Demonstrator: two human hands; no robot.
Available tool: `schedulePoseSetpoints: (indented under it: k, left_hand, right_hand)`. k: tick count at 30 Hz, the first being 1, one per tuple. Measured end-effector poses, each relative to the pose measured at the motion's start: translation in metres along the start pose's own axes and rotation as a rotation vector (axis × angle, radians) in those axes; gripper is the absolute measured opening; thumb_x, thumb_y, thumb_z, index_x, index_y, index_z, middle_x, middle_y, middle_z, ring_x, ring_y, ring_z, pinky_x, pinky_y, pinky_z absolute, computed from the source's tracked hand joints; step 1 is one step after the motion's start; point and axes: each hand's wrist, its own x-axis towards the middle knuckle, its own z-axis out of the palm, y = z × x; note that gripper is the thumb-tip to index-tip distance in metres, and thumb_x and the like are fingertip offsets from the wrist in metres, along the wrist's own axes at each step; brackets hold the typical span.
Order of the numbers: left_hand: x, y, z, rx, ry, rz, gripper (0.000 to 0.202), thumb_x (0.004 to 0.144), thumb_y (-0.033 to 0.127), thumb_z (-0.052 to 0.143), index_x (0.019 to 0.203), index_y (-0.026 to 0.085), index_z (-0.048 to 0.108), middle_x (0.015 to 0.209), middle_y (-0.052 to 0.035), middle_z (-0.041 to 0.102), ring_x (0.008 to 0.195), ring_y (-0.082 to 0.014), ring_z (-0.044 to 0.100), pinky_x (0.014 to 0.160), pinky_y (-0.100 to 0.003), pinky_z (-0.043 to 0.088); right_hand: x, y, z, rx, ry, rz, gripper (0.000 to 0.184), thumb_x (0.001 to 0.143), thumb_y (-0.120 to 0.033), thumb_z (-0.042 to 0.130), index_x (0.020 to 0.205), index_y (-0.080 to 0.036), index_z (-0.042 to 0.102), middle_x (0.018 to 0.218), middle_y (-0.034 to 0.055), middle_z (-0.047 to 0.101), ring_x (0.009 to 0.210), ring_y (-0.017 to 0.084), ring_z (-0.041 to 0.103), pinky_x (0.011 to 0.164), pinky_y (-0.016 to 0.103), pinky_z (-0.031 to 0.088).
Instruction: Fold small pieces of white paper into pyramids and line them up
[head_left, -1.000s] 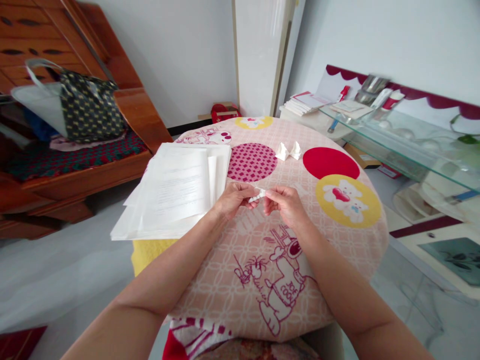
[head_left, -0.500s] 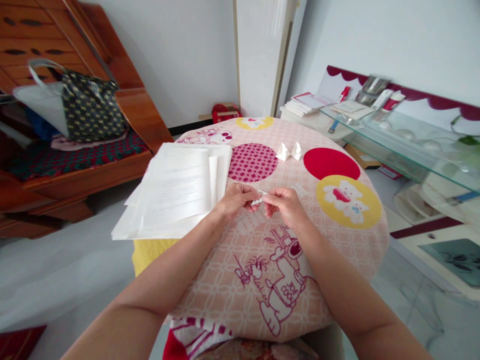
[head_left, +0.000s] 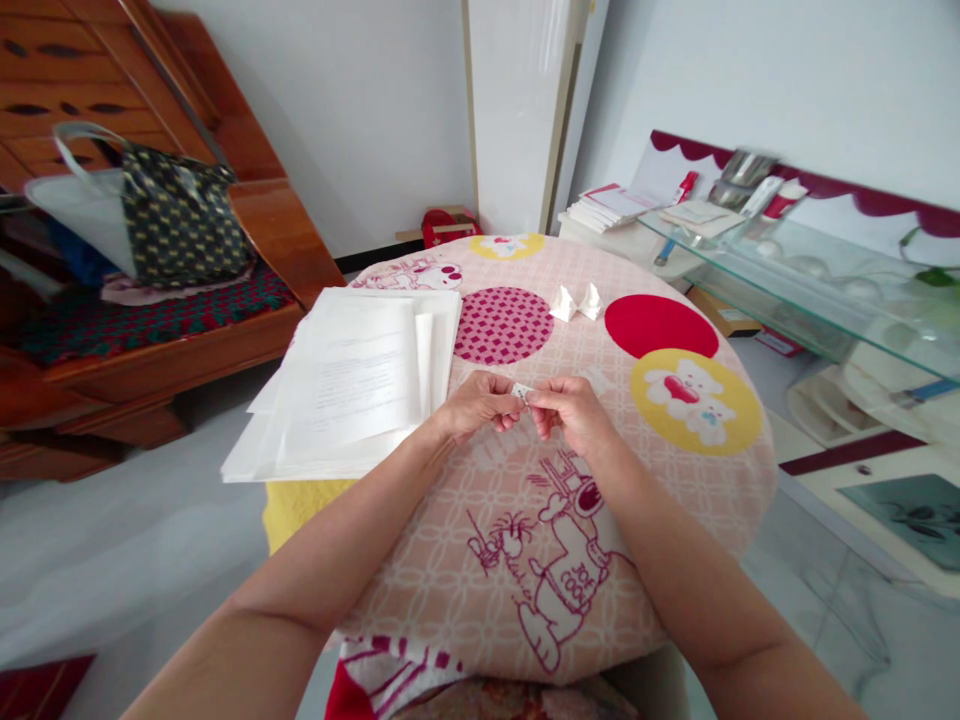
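My left hand and my right hand meet over the middle of the round table, fingers pinched together on a small white folded piece of paper. Only a little of the paper shows between the fingertips. Both hands hover just above the pink cartoon-printed tablecloth. A stack of white paper sheets lies directly left of my left hand. Two small folded white paper shapes stand farther back on the cloth.
A wooden bench with a dark patterned bag stands at the left. A glass shelf unit with books and containers runs along the right. A white cabinet is behind the table.
My hands have drawn closer together, and the small paper piece now shows shorter and more covered by the fingertips than a second ago.
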Motion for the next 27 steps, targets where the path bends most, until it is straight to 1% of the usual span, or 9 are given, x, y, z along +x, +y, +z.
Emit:
schedulePoseSetpoints:
  k: [4, 9, 14, 20, 24, 27]
  left_hand:
    - [0.0, 0.001, -0.002, -0.017, -0.035, -0.003, 0.008, 0.072, 0.017, 0.071, 0.067, 0.011, 0.068, 0.057, -0.0008, 0.064, 0.047, -0.0076, 0.058, 0.047, -0.019, 0.044]
    - [0.002, 0.001, -0.005, 0.008, -0.022, -0.019, 0.012, 0.075, 0.019, 0.072, 0.067, 0.011, 0.068, 0.055, -0.0007, 0.063, 0.045, -0.0071, 0.057, 0.043, -0.017, 0.041]
    - [0.001, 0.001, -0.005, 0.033, -0.057, 0.043, 0.023, 0.078, 0.029, 0.077, 0.07, 0.011, 0.065, 0.055, 0.0011, 0.062, 0.045, -0.0061, 0.056, 0.042, -0.016, 0.042]
    - [0.0, -0.001, -0.002, 0.045, -0.097, 0.119, 0.031, 0.083, 0.038, 0.075, 0.072, 0.014, 0.059, 0.054, 0.0042, 0.059, 0.041, -0.0051, 0.053, 0.04, -0.016, 0.042]
    - [0.002, -0.003, -0.003, 0.067, -0.108, 0.141, 0.032, 0.083, 0.04, 0.076, 0.074, 0.014, 0.059, 0.056, 0.004, 0.059, 0.041, -0.0052, 0.054, 0.041, -0.016, 0.043]
    - [0.002, -0.003, -0.005, 0.074, -0.117, 0.129, 0.036, 0.082, 0.045, 0.076, 0.073, 0.014, 0.06, 0.057, 0.0026, 0.06, 0.043, -0.0061, 0.056, 0.042, -0.017, 0.044]
  right_hand:
    - [0.002, 0.002, -0.004, 0.034, -0.007, 0.013, 0.026, 0.066, -0.032, 0.076, 0.05, -0.019, 0.06, 0.045, -0.0023, 0.059, 0.032, 0.009, 0.049, 0.033, 0.021, 0.037]
    - [0.005, 0.004, -0.009, 0.032, 0.018, 0.006, 0.025, 0.067, -0.032, 0.075, 0.051, -0.019, 0.062, 0.045, -0.0019, 0.059, 0.033, 0.009, 0.048, 0.033, 0.022, 0.037]
    - [0.004, 0.002, -0.01, 0.085, 0.031, 0.001, 0.021, 0.065, -0.033, 0.077, 0.054, -0.019, 0.064, 0.048, -0.002, 0.06, 0.036, 0.009, 0.05, 0.035, 0.022, 0.04]
    - [0.005, -0.001, -0.013, 0.13, 0.018, 0.003, 0.022, 0.061, -0.035, 0.079, 0.055, -0.019, 0.065, 0.048, -0.0014, 0.062, 0.037, 0.009, 0.05, 0.035, 0.022, 0.04]
    - [0.003, -0.004, -0.015, 0.115, 0.041, -0.007, 0.021, 0.061, -0.034, 0.079, 0.056, -0.019, 0.066, 0.049, -0.0002, 0.063, 0.037, 0.01, 0.051, 0.035, 0.022, 0.04]
    - [0.002, -0.006, -0.016, 0.088, 0.07, -0.017, 0.02, 0.061, -0.033, 0.08, 0.056, -0.019, 0.066, 0.049, 0.0007, 0.063, 0.038, 0.011, 0.052, 0.036, 0.022, 0.04]
